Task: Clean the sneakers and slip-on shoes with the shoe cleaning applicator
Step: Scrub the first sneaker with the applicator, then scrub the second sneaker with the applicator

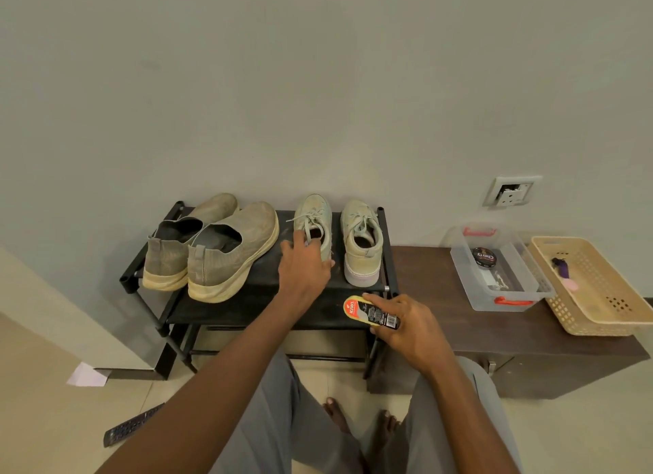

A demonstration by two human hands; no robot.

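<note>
Two pairs sat mid-frame on the rack (353,316): slip-ons (229,251), then sneakers (360,244). My left hand (304,265) gripped the left sneaker (314,219); a loose hold might tip it. My right hand (410,327) held the applicator (371,313). At right, the clear box (494,297) held a polish tin (485,257)

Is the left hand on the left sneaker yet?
Touching. In the head view the left hand lies over the left sneaker's heel and collar, fingers curled onto its opening. The right hand holds the applicator.
</note>
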